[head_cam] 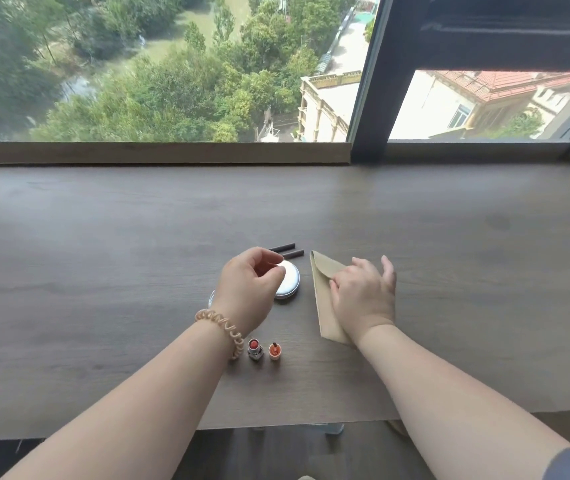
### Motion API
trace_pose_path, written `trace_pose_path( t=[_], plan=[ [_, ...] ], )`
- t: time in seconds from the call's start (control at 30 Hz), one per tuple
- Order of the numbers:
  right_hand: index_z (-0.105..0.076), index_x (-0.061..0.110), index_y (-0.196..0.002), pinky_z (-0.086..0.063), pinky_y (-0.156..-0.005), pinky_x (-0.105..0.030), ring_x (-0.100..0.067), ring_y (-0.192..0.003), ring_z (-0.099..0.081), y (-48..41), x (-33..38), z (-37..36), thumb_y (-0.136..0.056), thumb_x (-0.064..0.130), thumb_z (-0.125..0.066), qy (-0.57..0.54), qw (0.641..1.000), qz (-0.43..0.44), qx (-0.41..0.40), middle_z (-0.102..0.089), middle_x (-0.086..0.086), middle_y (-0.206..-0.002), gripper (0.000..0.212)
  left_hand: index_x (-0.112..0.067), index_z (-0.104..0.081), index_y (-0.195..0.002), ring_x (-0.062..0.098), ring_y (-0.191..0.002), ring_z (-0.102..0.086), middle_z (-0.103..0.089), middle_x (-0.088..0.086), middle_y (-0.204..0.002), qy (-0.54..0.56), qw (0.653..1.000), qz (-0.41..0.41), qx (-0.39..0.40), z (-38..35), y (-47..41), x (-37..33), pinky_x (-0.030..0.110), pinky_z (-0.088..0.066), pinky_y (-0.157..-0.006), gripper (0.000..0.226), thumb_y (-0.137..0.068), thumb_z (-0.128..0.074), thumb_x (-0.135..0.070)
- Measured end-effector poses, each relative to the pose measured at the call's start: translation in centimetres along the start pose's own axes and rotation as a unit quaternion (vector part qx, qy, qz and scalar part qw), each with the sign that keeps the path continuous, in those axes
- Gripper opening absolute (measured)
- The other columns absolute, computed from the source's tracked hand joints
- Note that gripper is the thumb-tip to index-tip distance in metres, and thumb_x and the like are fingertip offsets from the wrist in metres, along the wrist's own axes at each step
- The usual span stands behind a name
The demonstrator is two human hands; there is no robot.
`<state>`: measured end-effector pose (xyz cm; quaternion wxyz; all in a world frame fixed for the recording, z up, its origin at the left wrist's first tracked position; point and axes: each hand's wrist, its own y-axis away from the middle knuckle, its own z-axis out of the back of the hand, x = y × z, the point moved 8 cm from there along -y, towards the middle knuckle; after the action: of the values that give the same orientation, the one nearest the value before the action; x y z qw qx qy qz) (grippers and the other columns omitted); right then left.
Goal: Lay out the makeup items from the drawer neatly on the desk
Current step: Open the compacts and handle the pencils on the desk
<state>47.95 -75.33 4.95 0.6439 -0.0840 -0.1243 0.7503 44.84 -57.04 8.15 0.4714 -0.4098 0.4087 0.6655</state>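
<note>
Left hand: I see my left hand [247, 284] hovering at the centre of the frame, over the left part of the round white compact [288, 284]; its fingers [271, 271] are curled loosely, thumb and forefinger tips close together, and I cannot tell whether they pinch anything or touch the lid.
Left wrist: a coiled beige hair tie [223, 327] sits around it.
Right hand: my right hand [363, 296] lies palm down on the tan pouch [321, 289], right of centre; the fingers [387, 268] are spread and released, pressing flat, gripping nothing.
Pouch: flat on the bench [103, 237], its pointed corner toward the window, just right of the compact and apart from it.
Pencils: two dark slim pencils [285, 249] lie side by side just above the compact, partly behind my left hand.
Lipsticks: two small ones stand upright just below my left wrist, a red lipstick [255, 348] in a silver case and an orange lipstick [275, 351] just beside it (close, a small gap between them).
Small item: a clear round edge [211, 297] peeks out left of my left hand; I cannot tell what it is.
</note>
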Motion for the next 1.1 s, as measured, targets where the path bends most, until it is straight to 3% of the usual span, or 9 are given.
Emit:
trace_pose_path(
  t=[0.23, 0.33, 0.43, 0.57, 0.7, 0.8, 0.9, 1.0, 1.1],
  plan=[
    [-0.063, 0.019, -0.046, -0.022, -0.097, -0.046, -0.024, -0.082, -0.066, 0.3, 2.6, -2.0, -0.05, 0.019, -0.083, 0.053, 0.995, 0.032, 0.072, -0.06, 0.003, -0.053, 0.021, -0.028, -0.063, -0.094, 0.016, -0.091, -0.062, -0.063, -0.011, -0.091, -0.203, 0.978, 0.039, 0.004, 1.5, -3.0, 2.9, 0.039, -0.049, -0.091, 0.018, -0.077, -0.067, -0.029],
    [-0.064, 0.017, -0.048, -0.02, -0.098, -0.047, -0.025, -0.08, -0.064, -0.1, 3.5, -2.2, -0.055, 0.027, -0.08, 0.046, 0.996, 0.024, 0.075, -0.061, 0.001, -0.055, 0.02, -0.033, -0.054, -0.116, 0.017, -0.115, -0.052, -0.059, -0.009, -0.118, -0.394, 0.917, 0.018, 0.058, -0.2, -4.7, 3.6, 0.039, -0.036, -0.098, 0.049, -0.071, -0.069, -0.045],
    [-0.065, 0.019, -0.057, -0.018, -0.099, -0.049, -0.025, -0.08, -0.062, -1.0, 4.7, -2.2, -0.057, 0.034, -0.077, 0.02, 0.998, 0.028, 0.058, -0.064, 0.002, -0.063, 0.02, -0.03, -0.046, -0.125, 0.024, -0.119, -0.043, -0.052, -0.002, -0.122, -0.499, 0.859, -0.005, 0.118, -2.9, -6.0, 4.7, 0.039, -0.031, -0.094, 0.07, -0.064, -0.07, -0.055],
    [-0.067, 0.025, -0.08, -0.019, -0.098, -0.045, -0.021, -0.093, -0.064, -1.8, 6.9, -3.2, -0.053, 0.032, -0.078, -0.014, 0.995, 0.085, 0.048, -0.067, 0.006, -0.082, 0.029, -0.023, -0.046, -0.116, 0.023, -0.112, -0.043, -0.05, 0.002, -0.116, -0.553, 0.826, -0.03, 0.107, -4.8, -7.3, 5.9, 0.038, -0.029, -0.092, 0.052, -0.073, -0.06, -0.048],
    [-0.065, 0.024, -0.102, -0.009, -0.105, -0.043, -0.022, -0.125, -0.047, -1.9, 6.9, -4.4, -0.077, 0.027, -0.06, -0.042, 0.987, 0.111, 0.113, -0.063, 0.004, -0.113, 0.026, -0.022, -0.048, -0.113, 0.023, -0.108, -0.041, -0.048, 0.002, -0.11, -0.559, 0.823, -0.057, 0.084, -5.0, -8.1, 5.7, 0.037, -0.028, -0.088, 0.047, -0.074, -0.054, -0.048],
    [-0.052, 0.027, -0.125, -0.004, -0.111, -0.042, -0.018, -0.138, -0.026, -1.8, 5.9, -4.5, -0.089, 0.036, -0.047, -0.086, 0.977, 0.105, 0.162, -0.049, 0.007, -0.136, 0.038, -0.024, -0.045, -0.115, 0.024, -0.112, -0.038, -0.044, 0.002, -0.112, -0.532, 0.84, -0.075, 0.078, -4.5, -7.9, 4.4, 0.037, -0.029, -0.092, 0.062, -0.064, -0.061, -0.056],
    [-0.044, 0.028, -0.136, -0.012, -0.112, -0.038, -0.019, -0.14, -0.025, -2.1, 5.2, -3.0, -0.086, 0.051, -0.032, -0.157, 0.97, 0.112, 0.151, -0.045, 0.004, -0.144, 0.056, -0.023, -0.044, -0.121, 0.021, -0.116, -0.041, -0.048, -0.001, -0.118, -0.422, 0.899, -0.076, 0.092, -3.3, -7.5, 2.9, 0.035, -0.034, -0.096, 0.072, -0.06, -0.071, -0.048],
    [-0.041, 0.026, -0.14, -0.019, -0.113, -0.037, -0.019, -0.141, -0.025, -2.8, 5.1, -1.6, -0.08, 0.062, -0.02, -0.251, 0.949, 0.119, 0.146, -0.038, 0.0, -0.149, 0.074, -0.018, -0.047, -0.127, 0.013, -0.103, -0.056, -0.056, -0.002, -0.119, -0.208, 0.965, -0.042, 0.154, -2.2, -7.0, 2.0, 0.022, -0.047, -0.084, 0.079, -0.057, -0.08, -0.033],
    [-0.05, 0.016, -0.134, -0.033, -0.108, -0.04, -0.023, -0.13, -0.044, -3.8, 5.5, 0.3, -0.083, 0.07, -0.024, -0.35, 0.922, 0.111, 0.12, -0.052, -0.007, -0.138, 0.078, -0.01, -0.049, -0.125, 0.01, -0.087, -0.063, -0.064, 0.004, -0.104, 0.044, 0.981, 0.009, 0.187, -1.0, -6.2, 0.9, 0.016, -0.051, -0.073, 0.077, -0.058, -0.085, -0.02]
  ],
)
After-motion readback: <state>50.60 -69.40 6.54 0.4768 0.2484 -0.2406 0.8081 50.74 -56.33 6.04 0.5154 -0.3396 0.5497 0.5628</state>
